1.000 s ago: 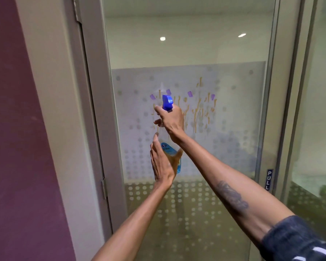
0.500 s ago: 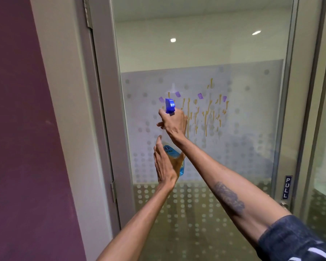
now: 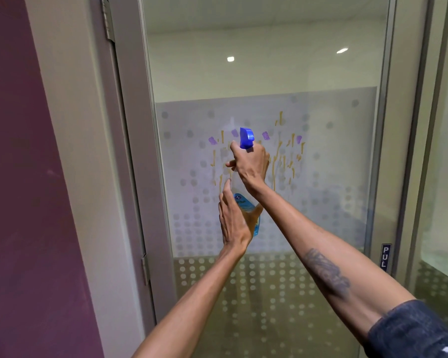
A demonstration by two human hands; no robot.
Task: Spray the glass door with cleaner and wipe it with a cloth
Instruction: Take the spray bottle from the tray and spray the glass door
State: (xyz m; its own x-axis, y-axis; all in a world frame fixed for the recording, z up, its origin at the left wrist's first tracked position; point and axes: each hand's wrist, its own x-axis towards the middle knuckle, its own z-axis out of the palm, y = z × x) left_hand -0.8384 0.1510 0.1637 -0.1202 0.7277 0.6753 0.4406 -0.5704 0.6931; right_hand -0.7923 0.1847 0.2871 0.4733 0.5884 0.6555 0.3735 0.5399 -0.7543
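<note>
A spray bottle [image 3: 246, 202] with a blue trigger head and amber liquid is held up in front of the glass door [image 3: 321, 202]. My right hand [image 3: 251, 166] grips its neck at the trigger. My left hand [image 3: 233, 218] holds the bottle's lower body from the left, fingers pointing up. The frosted dotted band of the glass carries orange drip streaks [image 3: 282, 156] and small purple patches [image 3: 212, 140] around the nozzle. No cloth is in view.
The door's grey metal frame [image 3: 140, 177] with hinges stands at the left, beside a cream jamb and a maroon wall [image 3: 23, 202]. A "PULL" label [image 3: 385, 257] sits on the frame at the right, with another glass panel [image 3: 440, 202] beyond.
The view has shifted left, so the door sits further right in frame. Both hands keep the same hold on the bottle, and more drips show at the left of the nozzle.
</note>
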